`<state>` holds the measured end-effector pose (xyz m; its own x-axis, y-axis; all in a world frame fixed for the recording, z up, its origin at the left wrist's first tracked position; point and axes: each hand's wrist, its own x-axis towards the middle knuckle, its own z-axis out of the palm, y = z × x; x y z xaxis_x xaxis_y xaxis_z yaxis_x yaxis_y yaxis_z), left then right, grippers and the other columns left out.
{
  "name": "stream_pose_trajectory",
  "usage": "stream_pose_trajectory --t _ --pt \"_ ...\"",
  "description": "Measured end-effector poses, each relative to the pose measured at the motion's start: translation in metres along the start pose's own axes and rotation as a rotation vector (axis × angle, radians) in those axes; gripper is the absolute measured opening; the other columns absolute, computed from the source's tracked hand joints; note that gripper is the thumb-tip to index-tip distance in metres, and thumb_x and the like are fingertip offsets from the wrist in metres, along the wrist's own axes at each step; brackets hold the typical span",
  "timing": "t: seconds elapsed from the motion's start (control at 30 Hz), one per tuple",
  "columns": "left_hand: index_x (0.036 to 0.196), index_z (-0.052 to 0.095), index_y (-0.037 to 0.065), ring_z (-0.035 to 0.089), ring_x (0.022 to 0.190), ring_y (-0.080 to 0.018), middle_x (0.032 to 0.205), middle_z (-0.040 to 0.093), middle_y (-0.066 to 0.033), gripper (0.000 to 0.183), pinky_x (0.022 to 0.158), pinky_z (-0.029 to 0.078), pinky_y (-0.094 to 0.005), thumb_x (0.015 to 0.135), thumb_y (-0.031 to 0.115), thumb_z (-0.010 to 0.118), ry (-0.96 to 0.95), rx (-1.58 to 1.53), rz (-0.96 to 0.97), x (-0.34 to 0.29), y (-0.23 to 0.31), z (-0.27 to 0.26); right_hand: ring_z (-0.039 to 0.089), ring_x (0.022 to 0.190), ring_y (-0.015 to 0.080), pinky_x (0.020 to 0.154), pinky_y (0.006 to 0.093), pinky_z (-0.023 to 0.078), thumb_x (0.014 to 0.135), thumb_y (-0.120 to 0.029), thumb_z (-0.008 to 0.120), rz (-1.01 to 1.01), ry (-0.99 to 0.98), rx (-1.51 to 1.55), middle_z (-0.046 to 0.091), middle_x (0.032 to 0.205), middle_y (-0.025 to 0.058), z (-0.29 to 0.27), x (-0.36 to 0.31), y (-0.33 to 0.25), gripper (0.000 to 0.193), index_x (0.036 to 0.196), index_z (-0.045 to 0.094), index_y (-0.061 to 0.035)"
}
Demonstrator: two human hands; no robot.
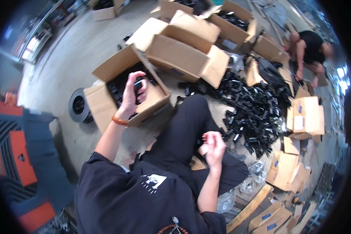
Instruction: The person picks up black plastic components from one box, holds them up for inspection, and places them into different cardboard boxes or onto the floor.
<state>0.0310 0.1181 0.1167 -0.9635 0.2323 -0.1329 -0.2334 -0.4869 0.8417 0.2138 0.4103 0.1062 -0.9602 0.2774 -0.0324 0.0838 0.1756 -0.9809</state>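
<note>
My left hand (129, 95) is raised over an open cardboard box (100, 104), its fingers wrapped round a small black part (138, 85). More black parts lie inside that box, partly hidden by the hand. My right hand (213, 150) hovers above my bent leg, fingers curled in; whatever they may hold cannot be made out. To the right of my knee, a large heap of glossy black parts (251, 117) spreads over the floor.
A large open carton (177, 54) stands ahead, with another carton of black parts (233, 19) behind it. A dark round reel (78, 105) lies left of the near box. An orange and dark-blue machine (23, 156) fills the left. Another person (310, 48) crouches at far right.
</note>
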Motion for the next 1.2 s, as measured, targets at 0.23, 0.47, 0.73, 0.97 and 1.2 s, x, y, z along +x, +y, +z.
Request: stream_pose_trajectory --t 0.23,0.47,0.73,0.97,1.2 --pt "0.098 0.068 0.005 0.061 0.061 -0.0153 0.072 0.066 -0.0043 0.023 0.054 0.047 -0.0318 0.086 0.024 0.072 0.030 1.305 -0.182 0.094 -0.064 -0.170 0.064 0.070 0.0152 0.061 0.0277 0.049 0.097 -0.013 0.056 0.008 0.017 -0.110 0.066 0.084 0.0087 -0.029 -0.027 0.016 0.014 0.097 0.063 -0.0010" --pt "0.106 0.064 0.015 0.067 0.090 -0.0302 0.103 0.066 -0.0103 0.040 0.077 0.055 -0.0414 0.069 0.023 0.077 -0.430 2.128 0.167 0.127 -0.103 -0.156 0.068 0.078 0.0146 0.069 0.0279 0.054 0.098 -0.016 0.056 0.133 0.212 -0.172 0.069 0.086 0.0095 -0.062 -0.081 0.059 0.018 0.099 0.063 0.0014" --pt "0.097 0.070 0.020 0.062 0.092 -0.0239 0.102 0.058 -0.0034 0.029 0.073 0.055 -0.0386 0.069 0.018 0.076 -0.645 2.270 0.408 0.118 -0.091 -0.172 0.066 0.076 0.0122 0.066 0.0276 0.053 0.098 -0.014 0.056 0.099 0.222 -0.152 0.069 0.086 0.0090 -0.055 -0.085 0.068 0.016 0.098 0.063 0.0011" --pt "0.099 0.061 0.011 0.064 0.093 -0.0304 0.106 0.061 -0.0104 0.029 0.075 0.054 -0.0424 0.073 0.015 0.071 -0.294 2.193 0.382 0.108 -0.097 -0.160 0.064 0.064 0.0187 0.061 0.0320 0.050 0.097 -0.017 0.057 0.012 0.259 -0.183 0.065 0.076 0.0078 -0.057 -0.070 0.043 0.016 0.094 0.061 -0.0021" --pt "0.093 0.063 0.010 0.066 0.085 -0.0334 0.095 0.067 -0.0108 0.025 0.071 0.053 -0.0443 0.082 0.031 0.070 -0.311 2.234 0.207 0.107 -0.084 -0.147 0.065 0.066 0.0224 0.062 0.0341 0.050 0.097 -0.019 0.056 0.019 0.316 -0.193 0.065 0.075 0.0084 -0.064 -0.082 0.052 0.016 0.094 0.061 -0.0035"
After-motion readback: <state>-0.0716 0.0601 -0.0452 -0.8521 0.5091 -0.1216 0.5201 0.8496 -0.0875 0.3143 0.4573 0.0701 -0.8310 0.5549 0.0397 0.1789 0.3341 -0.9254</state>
